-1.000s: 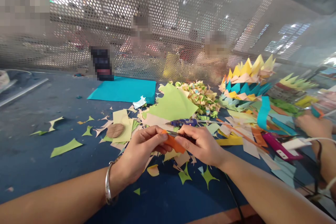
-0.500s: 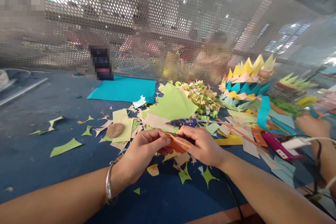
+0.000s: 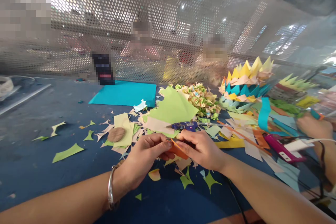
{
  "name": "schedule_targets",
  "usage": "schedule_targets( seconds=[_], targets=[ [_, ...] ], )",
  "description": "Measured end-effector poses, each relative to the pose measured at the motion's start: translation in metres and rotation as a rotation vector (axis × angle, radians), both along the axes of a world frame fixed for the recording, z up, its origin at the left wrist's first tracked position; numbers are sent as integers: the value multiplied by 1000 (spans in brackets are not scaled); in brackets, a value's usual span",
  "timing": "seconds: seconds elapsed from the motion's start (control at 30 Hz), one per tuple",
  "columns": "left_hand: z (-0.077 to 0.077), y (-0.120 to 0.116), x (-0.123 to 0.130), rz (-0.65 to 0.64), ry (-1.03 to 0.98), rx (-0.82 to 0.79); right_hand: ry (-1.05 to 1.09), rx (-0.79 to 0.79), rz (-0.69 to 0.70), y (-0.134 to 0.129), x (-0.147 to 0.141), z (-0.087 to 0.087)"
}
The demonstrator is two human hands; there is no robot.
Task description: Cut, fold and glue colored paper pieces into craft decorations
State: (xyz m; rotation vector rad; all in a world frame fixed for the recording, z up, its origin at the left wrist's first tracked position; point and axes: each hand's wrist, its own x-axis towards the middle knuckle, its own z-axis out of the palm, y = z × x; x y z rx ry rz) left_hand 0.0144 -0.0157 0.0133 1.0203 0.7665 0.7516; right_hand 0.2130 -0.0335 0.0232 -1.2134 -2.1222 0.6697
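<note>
My left hand (image 3: 150, 151) pinches a small piece of orange paper (image 3: 179, 151) between thumb and fingers, above the blue table. Close beside it, my right hand (image 3: 204, 148) is closed around dark-handled scissors (image 3: 192, 144), mostly covered by the fingers. A thin orange sliver stands up from the paper between the two hands. Just behind them lies a dark blue, pen-like tool (image 3: 185, 126) on loose paper. Green and cream offcuts surround the hands, with a star-shaped green scrap (image 3: 211, 182) in front of the right hand.
Beyond are a turquoise sheet (image 3: 126, 93), a light green sheet (image 3: 174, 106) and a heap of small folded pieces (image 3: 203, 99). Spiky paper rings (image 3: 245, 84) stand right of it. A pink power strip (image 3: 282, 148) with cables and another person's hand (image 3: 313, 126) are at right.
My hands stay together on the orange paper, with the fingers slightly shifted. The orange sliver now stands more steeply. The whole view has tilted a little, so the table sits lower.
</note>
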Motion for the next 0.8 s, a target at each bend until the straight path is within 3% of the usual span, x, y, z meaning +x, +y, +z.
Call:
schedule_targets(
  seconds=[0.27,0.4,0.5,0.6,0.67,0.73,0.8],
  targets=[
    [5,4,-1,-58,177,133,15,22,1,-1,0,0],
    [15,11,-10,-213,505,467,41,31,8,-2,0,2],
    [25,16,-17,-222,902,781,49,45,16,-2,0,3],
    [34,26,-28,-164,1203,986,33,67,35,-2,0,2],
    [39,41,-39,-93,1300,1020,27,78,55,-2,0,0],
    [46,62,-54,24,1360,1006,26,80,72,-1,-1,-2],
    [52,90,-73,224,1420,1052,26,76,78,0,-1,-3]
  ],
)
